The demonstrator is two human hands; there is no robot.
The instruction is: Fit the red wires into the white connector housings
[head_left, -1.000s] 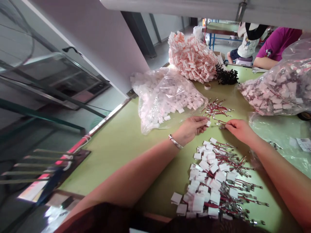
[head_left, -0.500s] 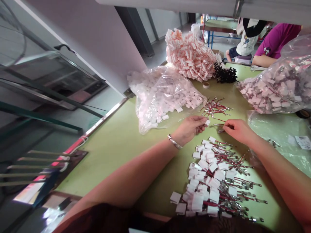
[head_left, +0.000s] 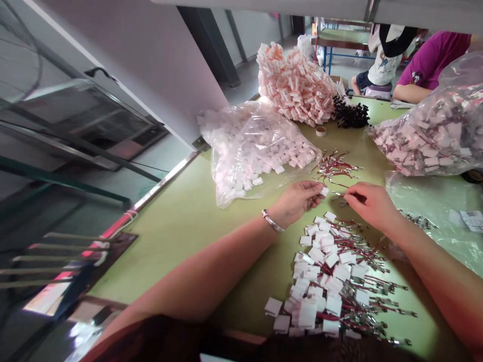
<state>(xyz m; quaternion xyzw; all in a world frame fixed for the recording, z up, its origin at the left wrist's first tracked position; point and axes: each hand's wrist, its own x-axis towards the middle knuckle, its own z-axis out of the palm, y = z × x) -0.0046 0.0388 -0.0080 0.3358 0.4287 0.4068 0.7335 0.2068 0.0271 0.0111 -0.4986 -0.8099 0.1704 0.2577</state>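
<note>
My left hand (head_left: 302,200), with a silver bracelet at the wrist, pinches a small white connector housing (head_left: 324,191). To its right, my right hand (head_left: 364,198) has thumb and forefinger pressed together at metal terminals (head_left: 341,197) just above the table; what exactly it grips is too small to tell. Beyond the hands lies a small pile of red wires (head_left: 335,167) with metal ends. Nearer my body, a heap of white housings (head_left: 320,271) is spread out, with red wires and metal terminals (head_left: 377,286) pointing right.
Clear bags of white parts lie at the back left (head_left: 260,151) and right (head_left: 430,141). Behind are pinkish-white connectors (head_left: 294,85), black parts (head_left: 350,113) and a tape roll (head_left: 320,131). A flat plastic bag (head_left: 445,216) lies right. Two people sit beyond the green table (head_left: 169,231).
My right hand has shifted very slightly left and up. My left hand, still pinching the white housing, has moved a touch to the right.
</note>
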